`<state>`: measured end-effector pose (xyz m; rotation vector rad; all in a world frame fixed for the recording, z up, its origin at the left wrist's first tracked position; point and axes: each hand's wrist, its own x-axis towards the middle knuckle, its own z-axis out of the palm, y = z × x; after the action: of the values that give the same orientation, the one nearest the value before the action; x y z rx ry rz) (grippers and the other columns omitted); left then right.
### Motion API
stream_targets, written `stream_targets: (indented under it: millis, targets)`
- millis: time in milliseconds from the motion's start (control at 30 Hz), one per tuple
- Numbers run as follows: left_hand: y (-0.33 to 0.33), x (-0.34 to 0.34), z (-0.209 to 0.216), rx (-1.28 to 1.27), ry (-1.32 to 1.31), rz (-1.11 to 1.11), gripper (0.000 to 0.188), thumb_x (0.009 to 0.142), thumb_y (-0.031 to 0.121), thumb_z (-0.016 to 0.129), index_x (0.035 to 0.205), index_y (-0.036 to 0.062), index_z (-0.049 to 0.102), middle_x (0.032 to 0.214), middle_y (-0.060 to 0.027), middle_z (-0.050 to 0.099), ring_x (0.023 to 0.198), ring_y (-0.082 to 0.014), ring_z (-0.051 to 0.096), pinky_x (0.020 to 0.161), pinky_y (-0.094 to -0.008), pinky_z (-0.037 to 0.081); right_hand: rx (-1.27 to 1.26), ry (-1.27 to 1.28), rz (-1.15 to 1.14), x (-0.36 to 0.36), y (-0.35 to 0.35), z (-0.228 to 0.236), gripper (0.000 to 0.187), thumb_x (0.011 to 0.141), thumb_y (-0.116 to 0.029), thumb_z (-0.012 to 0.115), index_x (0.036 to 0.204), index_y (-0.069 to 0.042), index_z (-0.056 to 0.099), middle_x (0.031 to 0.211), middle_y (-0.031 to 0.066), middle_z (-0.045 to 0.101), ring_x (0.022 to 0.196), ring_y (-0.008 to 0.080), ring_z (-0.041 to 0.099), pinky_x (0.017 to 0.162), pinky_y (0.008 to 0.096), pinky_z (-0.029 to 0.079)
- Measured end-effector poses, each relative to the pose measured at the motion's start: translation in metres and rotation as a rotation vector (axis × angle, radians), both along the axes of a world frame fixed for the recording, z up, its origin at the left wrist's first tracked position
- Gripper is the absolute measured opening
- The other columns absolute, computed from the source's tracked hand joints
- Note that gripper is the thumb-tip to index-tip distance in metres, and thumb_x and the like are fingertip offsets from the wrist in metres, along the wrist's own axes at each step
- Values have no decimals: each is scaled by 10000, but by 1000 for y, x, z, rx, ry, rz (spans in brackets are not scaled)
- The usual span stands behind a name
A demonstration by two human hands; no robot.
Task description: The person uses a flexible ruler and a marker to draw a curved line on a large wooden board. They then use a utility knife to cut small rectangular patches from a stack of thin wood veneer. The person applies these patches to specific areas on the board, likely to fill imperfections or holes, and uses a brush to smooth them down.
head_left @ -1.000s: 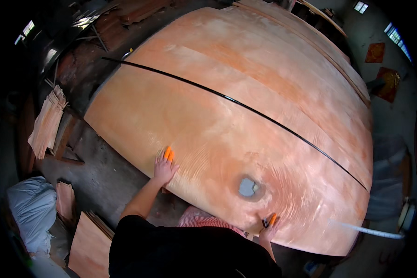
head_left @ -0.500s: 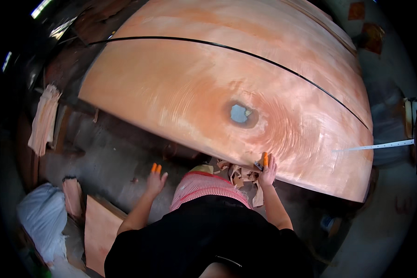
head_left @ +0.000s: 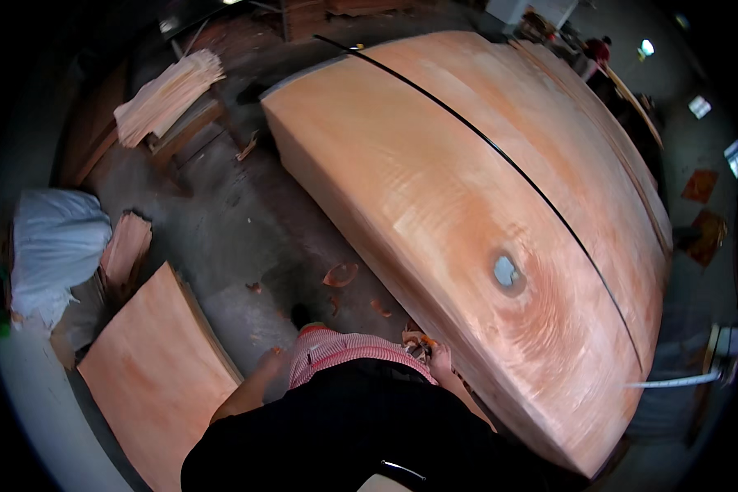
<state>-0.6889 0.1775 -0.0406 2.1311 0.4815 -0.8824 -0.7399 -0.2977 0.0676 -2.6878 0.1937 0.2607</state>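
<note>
My right hand [head_left: 439, 361] is closed near the side of a tall stack of wood veneer sheets [head_left: 435, 180]. A small dark tool with a metallic part seems to be in its fingers, too unclear to name. Orange covers show on some fingertips. My left hand [head_left: 272, 359] hangs low beside my apron [head_left: 344, 348], blurred and apart from everything, so its fingers are unclear. The top sheet has a hole [head_left: 506, 271] with pale grey showing through and rippled grain around it. A black strip [head_left: 500, 152] lies across the stack.
At lower left is a lower stack of veneer [head_left: 152, 353], near a bundle in pale cloth [head_left: 57, 238]. More veneer [head_left: 168, 98] rests on a wooden stand at far left. Scraps [head_left: 340, 275] lie on the floor. A white measuring tape [head_left: 676, 381] juts past the right edge.
My view has turned left, so the big stack appears rotated and further right. My right hand has come off the top sheet's edge and drawn in toward my body. My left hand has lowered.
</note>
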Motion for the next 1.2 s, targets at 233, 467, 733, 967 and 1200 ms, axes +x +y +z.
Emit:
stream_targets:
  millis: [233, 467, 733, 967, 1200]
  targets:
    - [63, 104, 60, 41, -184, -1, 395, 831, 351, 378, 977, 8, 509, 946, -224, 535, 880, -379, 503, 764, -408, 394, 471, 389, -278, 127, 97, 53, 321, 766, -246, 497, 1026, -57, 510, 892, 152, 591, 785, 316, 570, 682, 379, 449]
    - [176, 180, 23, -130, -327, 353, 394, 837, 356, 387, 979, 9, 507, 907, -210, 549, 852, -352, 527, 732, -373, 414, 138, 429, -14, 236, 94, -90, 240, 821, -102, 390, 1025, -48, 504, 826, 121, 586, 794, 211, 574, 701, 321, 436]
    - [216, 283, 74, -59, -254, 283, 382, 827, 353, 411, 951, 5, 509, 838, -198, 553, 806, -341, 533, 697, -376, 415, 336, 504, 110, 428, 242, -58, 268, 825, -165, 438, 1054, -40, 498, 729, 83, 566, 645, 169, 523, 610, 290, 424]
    - [260, 406, 84, 106, -54, 39, 517, 806, 439, 423, 1135, 41, 460, 1113, -141, 502, 1038, -269, 468, 872, -345, 362, 216, 483, 296, 572, 311, -106, 362, 816, -328, 394, 1012, -52, 524, 927, 257, 541, 904, 399, 509, 749, 413, 414]
    - [309, 544, 125, 168, -100, 41, 487, 801, 433, 432, 1116, 65, 483, 1065, -133, 533, 985, -265, 505, 834, -345, 389, 287, 644, 174, 736, 356, -113, 239, 802, -224, 469, 962, -56, 527, 750, 110, 572, 624, 182, 538, 511, 313, 431]
